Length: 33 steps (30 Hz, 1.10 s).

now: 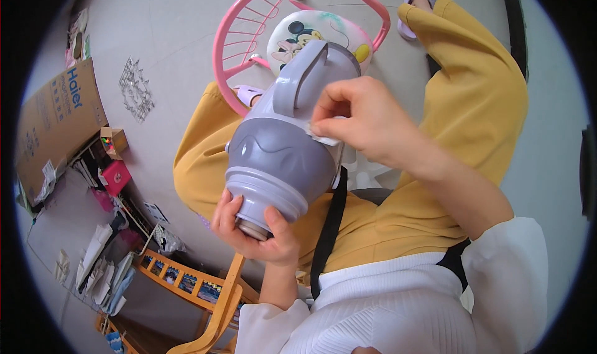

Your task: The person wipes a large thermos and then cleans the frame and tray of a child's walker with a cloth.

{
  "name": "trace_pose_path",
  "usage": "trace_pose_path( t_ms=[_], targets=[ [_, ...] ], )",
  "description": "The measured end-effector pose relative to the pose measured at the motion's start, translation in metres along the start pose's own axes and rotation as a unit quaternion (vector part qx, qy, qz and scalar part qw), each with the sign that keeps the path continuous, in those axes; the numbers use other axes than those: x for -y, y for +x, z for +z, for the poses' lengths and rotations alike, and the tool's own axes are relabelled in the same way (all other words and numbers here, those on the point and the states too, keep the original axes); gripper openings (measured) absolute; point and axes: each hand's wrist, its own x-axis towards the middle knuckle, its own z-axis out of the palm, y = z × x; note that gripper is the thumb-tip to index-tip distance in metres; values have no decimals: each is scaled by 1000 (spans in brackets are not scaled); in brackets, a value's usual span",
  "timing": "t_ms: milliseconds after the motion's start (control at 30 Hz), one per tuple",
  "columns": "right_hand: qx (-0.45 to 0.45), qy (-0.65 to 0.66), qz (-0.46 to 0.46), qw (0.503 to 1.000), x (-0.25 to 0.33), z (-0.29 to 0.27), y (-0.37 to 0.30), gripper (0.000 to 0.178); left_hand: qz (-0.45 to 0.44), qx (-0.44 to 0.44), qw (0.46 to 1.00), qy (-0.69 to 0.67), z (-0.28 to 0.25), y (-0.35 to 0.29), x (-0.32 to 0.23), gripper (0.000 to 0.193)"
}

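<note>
A grey-purple thermos jug [283, 149] with a large side handle [300, 77] lies tilted over my lap, its narrow stepped end toward me. My left hand [258, 233] is wrapped round that narrow end, with the fingers and thumb on either side. My right hand [367, 121] pinches a small white wipe or folded tissue [324, 137] and presses it to the jug's side, close to the handle's base. Most of the wipe is hidden under the fingers. The jug's far end reaches over a child's chair.
The pink-framed child's chair [221, 49] with a cartoon-printed seat [280, 40] stands in front of me. At the left are a cardboard box [59, 124], a small pink box [116, 177], hanging papers [99, 261] and a wooden chair [233, 285]. A wire-like item [135, 90] lies on the floor.
</note>
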Motion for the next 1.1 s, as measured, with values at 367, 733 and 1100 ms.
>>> trace_pose_path(
  t_ms=[367,733,1100],
  targets=[
    [-7,-18,-6,1000,7,1,2,10,5,8,1000,2,-1,3,1,34],
    [-10,-28,-18,999,8,3,4,10,13,6,1000,0,-2,1,5,33],
    [-22,-57,-28,998,12,10,3,12,-3,2,1000,-9,-5,-1,8,33]
  ],
)
